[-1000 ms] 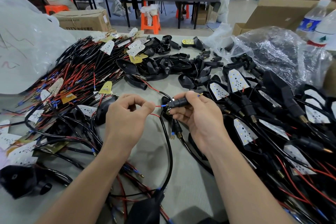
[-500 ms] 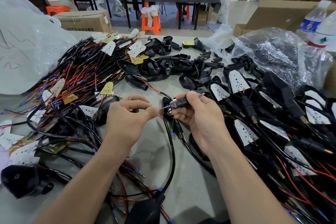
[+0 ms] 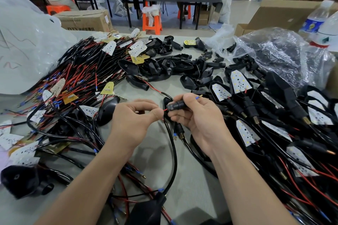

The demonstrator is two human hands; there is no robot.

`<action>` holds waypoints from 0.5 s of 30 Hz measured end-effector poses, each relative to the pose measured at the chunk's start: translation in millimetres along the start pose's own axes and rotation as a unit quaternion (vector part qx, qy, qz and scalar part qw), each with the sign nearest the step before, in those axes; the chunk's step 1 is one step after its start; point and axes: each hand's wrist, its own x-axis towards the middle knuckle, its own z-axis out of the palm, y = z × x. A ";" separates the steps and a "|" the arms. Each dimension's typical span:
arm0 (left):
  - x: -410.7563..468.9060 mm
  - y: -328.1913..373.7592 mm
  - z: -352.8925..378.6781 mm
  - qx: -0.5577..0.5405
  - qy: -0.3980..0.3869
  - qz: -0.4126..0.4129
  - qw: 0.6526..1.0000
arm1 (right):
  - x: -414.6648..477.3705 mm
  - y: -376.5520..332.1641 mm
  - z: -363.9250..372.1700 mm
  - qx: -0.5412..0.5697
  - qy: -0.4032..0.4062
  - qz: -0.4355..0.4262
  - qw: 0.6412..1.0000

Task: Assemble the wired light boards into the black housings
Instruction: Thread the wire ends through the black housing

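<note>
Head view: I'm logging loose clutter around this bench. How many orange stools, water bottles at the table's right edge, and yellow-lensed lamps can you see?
Orange stools: 3
Water bottles: 2
Yellow-lensed lamp: 1
Total: 6

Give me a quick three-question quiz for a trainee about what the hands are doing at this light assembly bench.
1. True or false: the right hand grips a black housing.
2. What does the left hand pinch? A) a red wire B) a water bottle C) a cardboard box
3. Fill in: the finished lights lie piled on the person's ____ side.
Key: 1 true; 2 A; 3 right.
</note>
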 end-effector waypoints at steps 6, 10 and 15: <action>-4.5 1.0 2.9 -0.023 0.014 -0.002 1.000 | -1.6 0.3 3.6 0.005 0.000 -0.010 1.000; 1.2 2.0 -0.9 -0.097 0.029 -0.025 0.995 | -1.1 1.3 3.5 0.015 0.024 -0.020 0.999; 1.1 -2.5 2.1 -0.054 -0.008 0.011 0.998 | -2.7 2.7 4.8 0.012 0.016 -0.016 1.000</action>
